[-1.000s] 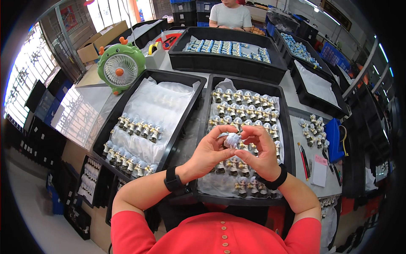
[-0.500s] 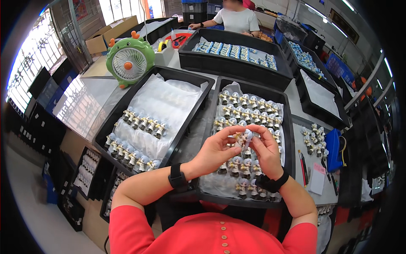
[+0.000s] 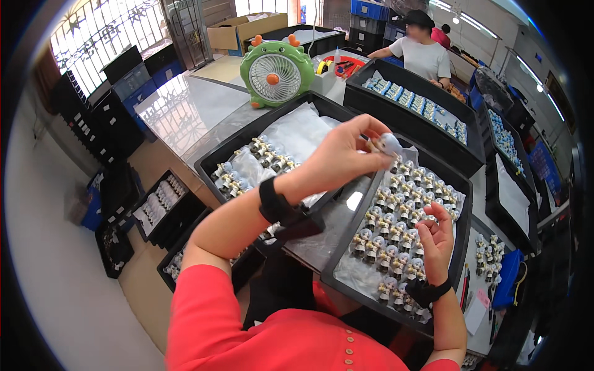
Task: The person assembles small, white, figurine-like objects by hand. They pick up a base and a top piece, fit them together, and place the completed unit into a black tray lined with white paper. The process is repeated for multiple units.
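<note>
My left hand [image 3: 349, 151] pinches a small figurine [image 3: 389, 144] with pale blue-grey hair, raised above the gap between two black trays. Over the right part of the right-hand tray [image 3: 337, 263] hovers my right hand [image 3: 437, 238], its fingers loosely curled and apart, with nothing seen in them. Below it, rows of similar figurines [image 3: 396, 232] in white, gold and black lie on white sheeting. The left-hand tray [image 3: 207, 167] holds more such figurines [image 3: 230, 183] on its near side, partly hidden by my left forearm. Each wrist wears a black band.
Behind the trays stands a green fan [image 3: 276, 73]. A larger black tray [image 3: 408, 114] of blue-and-white pieces is at the back, near a person [image 3: 421, 55] in white. Loose figurines [image 3: 489, 256], brushes [image 3: 464, 287] and a blue box [image 3: 510, 278] lie at the right.
My hands have come apart. The left has moved up with the figurine, away from the right hand, which has let go of it. The whole view has turned leftward.
</note>
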`<action>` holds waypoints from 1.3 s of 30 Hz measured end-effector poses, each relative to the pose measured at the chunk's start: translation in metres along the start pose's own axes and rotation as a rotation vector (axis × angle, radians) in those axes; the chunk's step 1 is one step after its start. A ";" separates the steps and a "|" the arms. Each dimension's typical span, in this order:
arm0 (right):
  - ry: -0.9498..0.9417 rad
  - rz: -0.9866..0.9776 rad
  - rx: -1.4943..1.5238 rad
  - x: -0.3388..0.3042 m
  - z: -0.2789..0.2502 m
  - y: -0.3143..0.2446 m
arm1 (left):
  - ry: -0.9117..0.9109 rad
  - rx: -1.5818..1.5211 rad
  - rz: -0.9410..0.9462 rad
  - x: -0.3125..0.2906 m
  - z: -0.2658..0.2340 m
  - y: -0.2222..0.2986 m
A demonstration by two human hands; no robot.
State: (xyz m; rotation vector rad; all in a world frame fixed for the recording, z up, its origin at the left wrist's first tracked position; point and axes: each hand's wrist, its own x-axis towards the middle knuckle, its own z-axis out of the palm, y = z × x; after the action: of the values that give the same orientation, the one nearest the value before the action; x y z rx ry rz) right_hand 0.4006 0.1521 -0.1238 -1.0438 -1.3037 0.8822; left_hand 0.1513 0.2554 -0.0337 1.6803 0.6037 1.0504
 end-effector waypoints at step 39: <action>-0.553 0.064 -0.540 0.003 -0.006 -0.006 | -0.204 0.997 -0.020 -0.012 -0.052 -0.089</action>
State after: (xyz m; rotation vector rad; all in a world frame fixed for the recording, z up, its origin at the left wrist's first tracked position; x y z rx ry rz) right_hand 0.4061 0.1527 -0.1165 -1.3097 -2.0603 0.9252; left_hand 0.1085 0.3031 -0.1159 2.5785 1.1087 0.5432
